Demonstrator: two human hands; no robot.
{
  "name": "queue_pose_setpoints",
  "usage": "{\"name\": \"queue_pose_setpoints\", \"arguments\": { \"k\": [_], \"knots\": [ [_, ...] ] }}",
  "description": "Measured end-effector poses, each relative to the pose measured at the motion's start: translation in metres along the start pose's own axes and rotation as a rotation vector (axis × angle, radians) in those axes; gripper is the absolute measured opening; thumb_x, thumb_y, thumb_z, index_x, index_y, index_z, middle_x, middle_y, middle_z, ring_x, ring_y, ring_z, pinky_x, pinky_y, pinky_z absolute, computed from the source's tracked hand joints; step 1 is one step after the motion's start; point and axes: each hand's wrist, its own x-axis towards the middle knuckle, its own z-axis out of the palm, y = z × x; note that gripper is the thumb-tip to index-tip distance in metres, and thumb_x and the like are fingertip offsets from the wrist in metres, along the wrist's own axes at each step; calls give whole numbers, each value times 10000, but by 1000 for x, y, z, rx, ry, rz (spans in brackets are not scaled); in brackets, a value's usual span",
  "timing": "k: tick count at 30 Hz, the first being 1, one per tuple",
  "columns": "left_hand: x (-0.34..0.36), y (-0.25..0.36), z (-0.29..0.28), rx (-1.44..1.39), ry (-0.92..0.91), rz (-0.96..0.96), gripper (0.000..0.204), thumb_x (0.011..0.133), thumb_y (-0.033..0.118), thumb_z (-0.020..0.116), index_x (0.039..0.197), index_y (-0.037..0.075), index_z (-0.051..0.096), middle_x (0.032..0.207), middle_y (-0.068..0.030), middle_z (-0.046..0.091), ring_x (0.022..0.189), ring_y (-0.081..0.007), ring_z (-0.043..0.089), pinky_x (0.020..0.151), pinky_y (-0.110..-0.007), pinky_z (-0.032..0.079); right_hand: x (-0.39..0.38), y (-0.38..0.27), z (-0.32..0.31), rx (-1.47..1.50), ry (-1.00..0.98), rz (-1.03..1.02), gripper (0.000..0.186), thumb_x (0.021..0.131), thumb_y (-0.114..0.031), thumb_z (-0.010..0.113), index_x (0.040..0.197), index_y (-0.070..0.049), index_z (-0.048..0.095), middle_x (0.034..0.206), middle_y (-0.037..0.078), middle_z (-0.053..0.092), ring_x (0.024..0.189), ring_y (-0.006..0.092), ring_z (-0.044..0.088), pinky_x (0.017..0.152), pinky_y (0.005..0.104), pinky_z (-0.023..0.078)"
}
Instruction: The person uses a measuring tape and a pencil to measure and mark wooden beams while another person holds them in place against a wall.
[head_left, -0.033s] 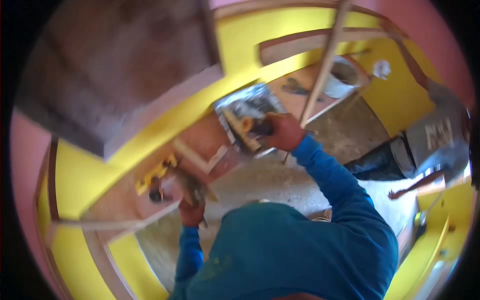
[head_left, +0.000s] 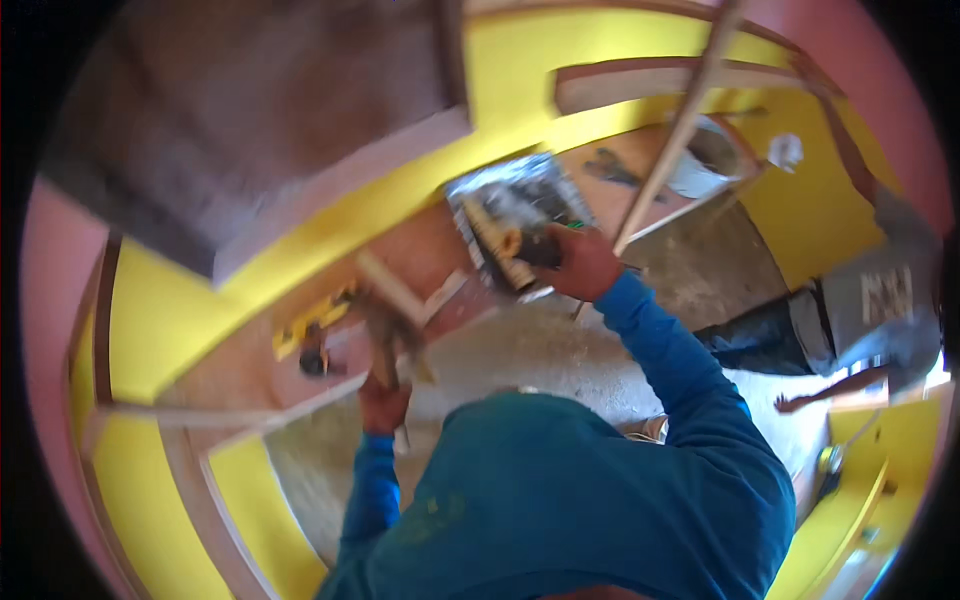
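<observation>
Nothing has moved since the earlier frame. Left hand (head_left: pixel 383 400) fingers wrapped on a blurred tool handle (head_left: pixel 385 345), yellow tool (head_left: pixel 310 320) just left of them. Right hand (head_left: pixel 583 262) fingers grip a grey-and-yellow printed package (head_left: pixel 510 225); blur suggests motion, so it may slip.

A yellow-and-black power tool (head_left: pixel 510 245) sits gripped in the red-gloved right hand (head_left: pixel 585 262), held up against a blurred grey-and-white sheet (head_left: pixel 520 195) that lies tilted on the reddish wooden frame (head_left: pixel 400 255). Lower down, the left hand (head_left: pixel 383 400), also in a red glove, is closed around a brownish wooden-handled tool (head_left: pixel 385 345), held roughly upright, its upper end blurred against the frame's edge.
</observation>
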Motion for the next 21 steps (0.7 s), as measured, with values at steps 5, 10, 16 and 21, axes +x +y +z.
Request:
{"name": "queue_pose_setpoints", "arguments": {
  "k": [5,10,16,21],
  "knots": [
    [4,-12,-2,-47,-80,-360,327,595,220,627,793,-14,512,639,-169,557,650,-292,578,555,-396,449,-13,-13,76,-223,-547,-308,200,627,-175,555,804,-90,519,769,120,560,760,299,545,627,418,433],
    [18,-59,12,-67,-30,-580,333,593,232,648,765,-16,507,664,-175,562,682,-300,574,596,-397,447,-5,-32,160,-137,-467,-736,235,640,-120,536,876,-110,538,871,110,520,885,266,489,722,389,415],
    [29,-80,16,245,-17,-409,323,604,243,647,785,19,501,809,-185,571,785,-351,541,667,-420,427,26,-20,217,-252,-530,-762,241,662,-97,528,896,-137,568,973,93,506,957,267,451,808,370,380],
    [44,-74,3,285,-150,-306,331,620,242,640,857,42,522,820,-184,568,798,-346,539,663,-433,424,56,25,252,-360,-280,-583,304,659,-122,515,962,-106,541,996,117,473,975,284,423,835,342,358]
  ]
}}
